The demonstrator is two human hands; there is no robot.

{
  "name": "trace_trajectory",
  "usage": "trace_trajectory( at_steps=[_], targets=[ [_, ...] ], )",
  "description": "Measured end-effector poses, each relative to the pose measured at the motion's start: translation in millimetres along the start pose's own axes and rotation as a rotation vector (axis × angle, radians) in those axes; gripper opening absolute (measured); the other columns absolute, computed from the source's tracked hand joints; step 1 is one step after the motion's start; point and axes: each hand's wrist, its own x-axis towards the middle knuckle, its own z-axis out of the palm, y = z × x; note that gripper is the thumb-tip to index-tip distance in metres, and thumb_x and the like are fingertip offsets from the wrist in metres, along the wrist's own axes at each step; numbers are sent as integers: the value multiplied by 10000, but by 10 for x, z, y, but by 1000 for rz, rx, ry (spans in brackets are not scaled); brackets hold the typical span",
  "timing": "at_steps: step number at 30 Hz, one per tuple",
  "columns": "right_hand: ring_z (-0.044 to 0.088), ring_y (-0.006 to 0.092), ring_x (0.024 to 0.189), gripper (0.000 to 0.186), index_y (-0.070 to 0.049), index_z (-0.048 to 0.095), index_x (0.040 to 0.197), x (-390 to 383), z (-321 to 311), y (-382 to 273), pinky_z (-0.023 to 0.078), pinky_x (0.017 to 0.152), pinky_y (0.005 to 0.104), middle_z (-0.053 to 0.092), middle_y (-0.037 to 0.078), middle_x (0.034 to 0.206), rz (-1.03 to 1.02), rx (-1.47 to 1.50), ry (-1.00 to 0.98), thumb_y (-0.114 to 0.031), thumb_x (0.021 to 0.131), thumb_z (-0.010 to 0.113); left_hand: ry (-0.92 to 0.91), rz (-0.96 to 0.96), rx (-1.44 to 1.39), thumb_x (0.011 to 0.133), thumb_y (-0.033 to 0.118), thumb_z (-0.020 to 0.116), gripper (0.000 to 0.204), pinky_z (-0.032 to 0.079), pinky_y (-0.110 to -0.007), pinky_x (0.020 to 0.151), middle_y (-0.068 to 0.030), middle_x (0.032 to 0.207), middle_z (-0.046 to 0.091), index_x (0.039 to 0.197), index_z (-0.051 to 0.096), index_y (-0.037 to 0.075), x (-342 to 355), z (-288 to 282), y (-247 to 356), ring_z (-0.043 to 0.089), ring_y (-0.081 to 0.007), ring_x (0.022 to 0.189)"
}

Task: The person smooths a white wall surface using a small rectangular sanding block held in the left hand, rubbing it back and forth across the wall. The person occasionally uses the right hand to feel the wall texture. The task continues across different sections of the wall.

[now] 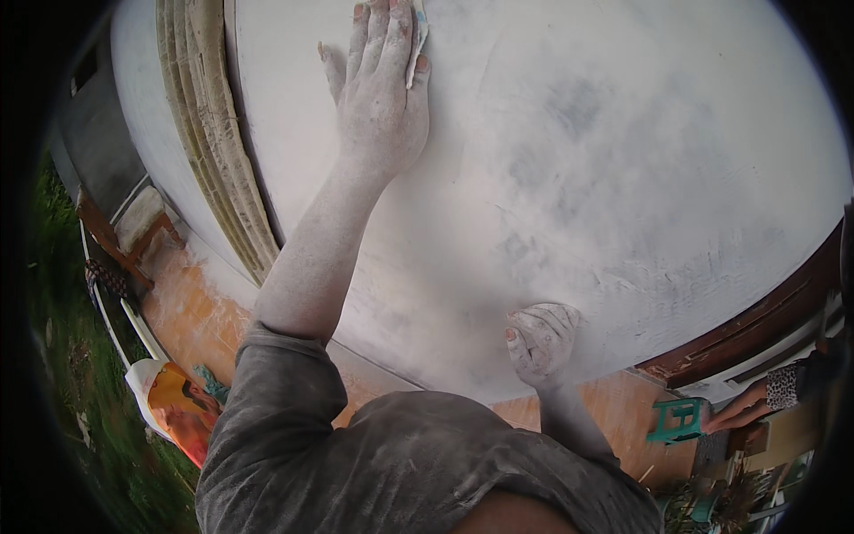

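Pale powder coats a smooth white wall, with greyish smudges toward its right half. High on this wall my left hand lies flat, fingers pointing up, over a thin folded piece of sandpaper. Only the paper's whitish-blue edge shows between thumb and forefinger; the rest is under the palm. My right hand is lower, in front of the wall, fingers curled in and thumb toward them. Its palm is hidden, so I cannot see whether it holds anything. White dust covers both hands and forearms.
Left of the wall run ridged cream mouldings. A wooden chair stands on the dusty orange tiled floor near a railing and grass. At right are a green plastic stool, another person's legs and dark brown wood.
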Motion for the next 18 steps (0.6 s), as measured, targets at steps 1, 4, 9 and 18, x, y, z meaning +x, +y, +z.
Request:
trace_trajectory(
  at_steps=[1,4,9,18],
  targets=[
    [681,221,822,127,-143,720,953,-29,6,-29,445,810,387,716,15,886,68,38,19,-170,829,715,-106,13,-70,1060,192,452,644,-1,-683,1227,-95,1706,213,1648,192,148,-295,-13,4,154,-295,1584],
    [680,269,817,126,-109,732,968,-176,53,-135,491,799,410,719,63,890,258,198,82,-150,850,724,-573,166,-28,986,8,471,721,-27,-665,1227,-185,1704,174,1631,148,14,-1698,-291,37,66,-352,1594],
    [691,283,865,150,-59,733,1025,-550,222,-349,527,801,397,726,109,937,583,257,-62,-143,901,727,-1237,-20,-94,1035,212,461,603,63,-682,1222,-151,1681,266,1611,294,140,-4088,-1263,-512,190,-298,1574],
    [661,322,1068,330,-61,673,1218,-599,871,-745,529,925,408,699,152,1127,861,490,-437,-264,959,693,-1437,-1233,-493,1024,154,562,274,568,-345,798,-128,1021,771,1162,724,-19,-4249,-2009,-1114,737,-198,969]
  ],
)
